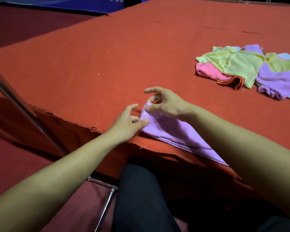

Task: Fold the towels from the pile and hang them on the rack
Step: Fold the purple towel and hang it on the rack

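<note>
At the left a metal rack pole (23, 113) stands blurred. The left hand (126, 124) pinches the lilac towel (174, 133) at its near corner; the right hand (166, 102) pinches the upper corner. The towel lies on the red surface (107, 56) by its edge, soft and light, best held at corners. The pile (248, 69) waits right.

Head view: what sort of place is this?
Probably an indoor hall or staged set, not a home: a large platform covered in red carpet, matching red floor, and a blue banner at the back.
</note>
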Action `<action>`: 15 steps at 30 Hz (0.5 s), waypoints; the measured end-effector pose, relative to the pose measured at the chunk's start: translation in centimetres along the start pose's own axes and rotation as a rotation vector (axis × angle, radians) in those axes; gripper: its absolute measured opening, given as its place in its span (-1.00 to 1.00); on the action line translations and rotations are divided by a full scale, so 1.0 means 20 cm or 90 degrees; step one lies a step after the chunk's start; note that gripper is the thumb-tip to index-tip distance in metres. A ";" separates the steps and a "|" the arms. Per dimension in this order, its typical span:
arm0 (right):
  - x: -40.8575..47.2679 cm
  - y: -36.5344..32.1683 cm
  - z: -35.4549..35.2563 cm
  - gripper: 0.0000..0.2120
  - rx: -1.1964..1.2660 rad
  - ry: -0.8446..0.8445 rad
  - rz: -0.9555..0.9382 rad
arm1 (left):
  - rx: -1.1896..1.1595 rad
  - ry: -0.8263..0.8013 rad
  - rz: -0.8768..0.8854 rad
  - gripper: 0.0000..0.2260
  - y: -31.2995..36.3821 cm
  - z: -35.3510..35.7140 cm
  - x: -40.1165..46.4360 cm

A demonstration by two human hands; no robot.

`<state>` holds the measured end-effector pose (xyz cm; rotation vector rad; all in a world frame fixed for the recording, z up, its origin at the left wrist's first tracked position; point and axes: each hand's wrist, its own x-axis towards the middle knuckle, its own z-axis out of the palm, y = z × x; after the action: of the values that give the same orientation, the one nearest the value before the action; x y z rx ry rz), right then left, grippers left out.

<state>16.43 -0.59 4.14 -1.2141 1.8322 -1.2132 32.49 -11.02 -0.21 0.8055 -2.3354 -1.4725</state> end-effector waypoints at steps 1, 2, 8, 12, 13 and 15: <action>-0.01 0.00 -0.01 -0.46 0.005 0.006 0.001 | -0.014 -0.005 0.001 -0.35 0.00 0.01 -0.01; -0.01 0.00 -0.01 -0.46 0.007 0.012 0.002 | -0.058 -0.009 -0.003 -0.36 0.01 0.01 -0.03; 0.01 0.02 0.02 -0.47 -0.036 0.033 -0.001 | -0.187 0.065 -0.046 -0.39 0.00 0.01 -0.11; 0.09 0.02 0.10 -0.48 -0.105 0.032 -0.014 | -0.154 0.120 -0.057 -0.40 -0.02 -0.02 -0.12; 0.12 0.01 0.11 -0.48 -0.116 0.034 -0.021 | -0.150 0.132 -0.061 -0.39 -0.02 -0.05 -0.11; 0.19 0.00 0.15 -0.48 -0.131 0.043 -0.033 | -0.132 0.157 -0.072 -0.39 -0.03 -0.10 -0.07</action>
<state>17.54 -5.13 3.04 -1.3532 2.0273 -1.1275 34.83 -11.99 0.20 1.0105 -1.9506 -1.5315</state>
